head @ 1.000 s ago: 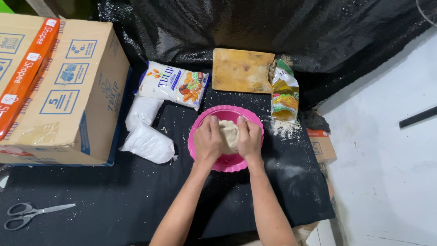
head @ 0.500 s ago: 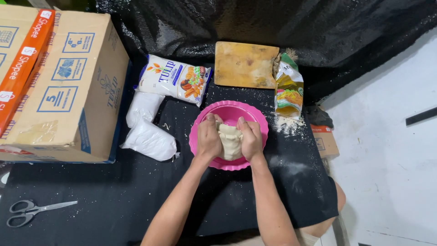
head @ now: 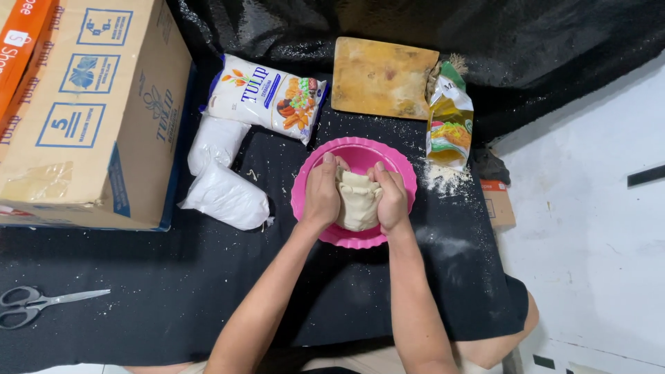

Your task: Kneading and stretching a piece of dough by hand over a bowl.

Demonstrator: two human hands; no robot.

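Observation:
A pink bowl (head: 402, 181) with a scalloped rim sits on a black cloth in the middle of the head view. Inside it lies a pale lump of dough (head: 358, 200), folded on top. My left hand (head: 321, 192) grips the dough's left side and my right hand (head: 391, 195) grips its right side, fingers curled over the top. Both forearms reach in from the bottom edge.
A white flour bag (head: 267, 97) and two clear bags of white powder (head: 222, 183) lie left of the bowl. A wooden board (head: 383, 77) and an open yellow packet (head: 449, 123) with spilled flour lie behind. A cardboard box (head: 83, 111) stands far left, scissors (head: 38, 305) near the front left.
The dough has been pulled taller and folded between my hands. My fingers have shifted from pressing on top of it to clasping its sides.

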